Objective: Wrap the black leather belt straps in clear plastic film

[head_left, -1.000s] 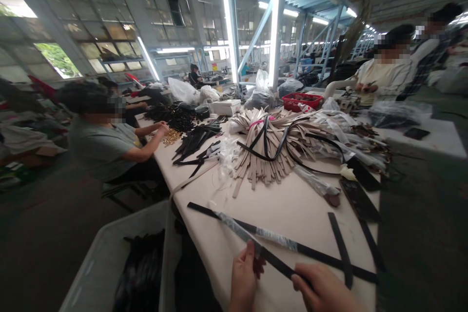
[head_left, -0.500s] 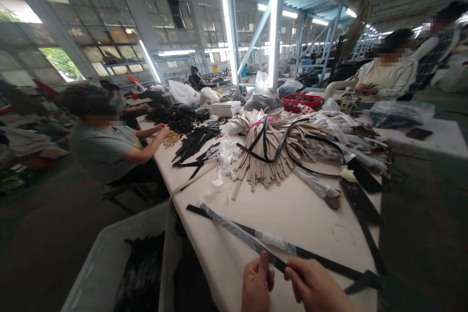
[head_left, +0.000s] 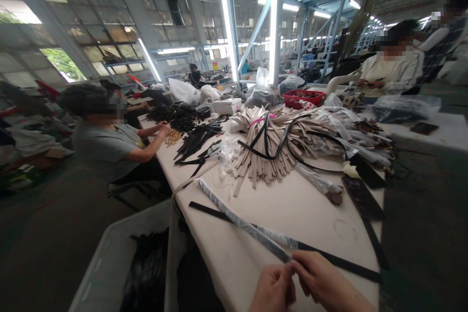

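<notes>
A strap in a clear plastic sleeve runs from my hands away over the table. My left hand is closed at its near end, thumb and fingers pinched together. Close against it, my right hand pinches the same end, fingers curled. The sleeve covers the strap up to my fingers; the very tip is hidden in them. Beneath it a second black strap, with a wrinkled plastic sleeve round its middle, lies flat across the table.
A large bundle of beige straps lies mid-table, with black straps to its left. Sleeved straps and dark flat pieces lie right. A plastic bin stands below left. A co-worker sits at the left edge.
My hands have come together at the sleeved strap's near end, and my left hand has moved right. The strap's far end has shifted up in view. Its bare black end no longer shows.
</notes>
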A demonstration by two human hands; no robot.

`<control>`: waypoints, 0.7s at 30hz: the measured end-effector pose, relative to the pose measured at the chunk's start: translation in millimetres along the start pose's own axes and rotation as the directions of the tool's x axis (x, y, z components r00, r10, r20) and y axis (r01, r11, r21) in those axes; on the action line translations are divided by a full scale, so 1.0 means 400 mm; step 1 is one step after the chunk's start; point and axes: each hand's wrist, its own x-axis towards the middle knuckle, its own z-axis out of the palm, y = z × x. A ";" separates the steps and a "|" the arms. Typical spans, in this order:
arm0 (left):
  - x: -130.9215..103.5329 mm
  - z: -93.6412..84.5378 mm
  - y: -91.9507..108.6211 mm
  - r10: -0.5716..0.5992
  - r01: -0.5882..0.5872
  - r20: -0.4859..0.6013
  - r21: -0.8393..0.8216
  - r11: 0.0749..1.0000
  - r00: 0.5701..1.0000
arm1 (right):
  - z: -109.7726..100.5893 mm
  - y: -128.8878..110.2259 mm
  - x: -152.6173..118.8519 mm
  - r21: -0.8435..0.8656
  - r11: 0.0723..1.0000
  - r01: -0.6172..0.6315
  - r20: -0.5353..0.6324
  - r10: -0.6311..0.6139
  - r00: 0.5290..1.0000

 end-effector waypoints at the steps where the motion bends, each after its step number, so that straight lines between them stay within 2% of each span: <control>1: -0.013 -0.010 0.009 0.070 -0.070 0.010 0.133 0.989 0.998 | -0.007 0.011 -0.004 0.015 0.999 -0.047 0.024 0.046 0.999; 2: -0.023 -0.029 0.023 0.172 -0.171 0.017 0.277 0.946 0.985 | -0.017 0.024 -0.011 0.025 0.995 -0.098 0.053 0.097 0.994; 3: -0.030 -0.052 0.040 0.295 -0.281 0.031 0.416 0.865 0.955 | -0.028 0.038 -0.021 0.027 0.990 -0.140 0.076 0.137 0.988; 5: -0.024 -0.102 0.076 0.494 -0.438 0.098 0.628 0.643 0.864 | -0.050 0.063 -0.044 0.024 0.984 -0.176 0.108 0.173 0.979; 7: 0.010 -0.136 0.104 0.544 -0.490 0.205 0.746 0.452 0.814 | -0.065 0.084 -0.063 0.054 0.982 -0.180 0.139 0.171 0.975; 10: 0.094 -0.142 0.108 0.449 -0.509 0.364 0.820 0.261 0.816 | -0.071 0.103 -0.076 0.141 0.975 -0.174 0.166 0.150 0.975; 13: 0.162 -0.101 0.077 0.357 -0.489 0.403 0.850 0.196 0.843 | -0.062 0.098 -0.061 0.187 0.968 -0.169 0.161 0.140 0.977; 15: 0.180 -0.061 0.054 0.344 -0.486 0.401 0.849 0.209 0.849 | -0.050 0.084 -0.037 0.183 0.973 -0.138 0.141 0.113 0.983; 17: 0.178 -0.031 0.041 0.331 -0.515 0.434 0.829 0.216 0.838 | -0.038 0.070 -0.011 0.166 0.981 -0.100 0.114 0.082 0.990; 19: 0.168 -0.025 0.040 0.331 -0.551 0.474 0.811 0.197 0.816 | -0.035 0.064 0.002 0.157 0.984 -0.088 0.100 0.073 0.992; 21: 0.160 -0.043 0.047 0.365 -0.542 0.460 0.824 0.165 0.810 | -0.046 0.070 -0.005 0.152 0.982 -0.113 0.107 0.097 0.989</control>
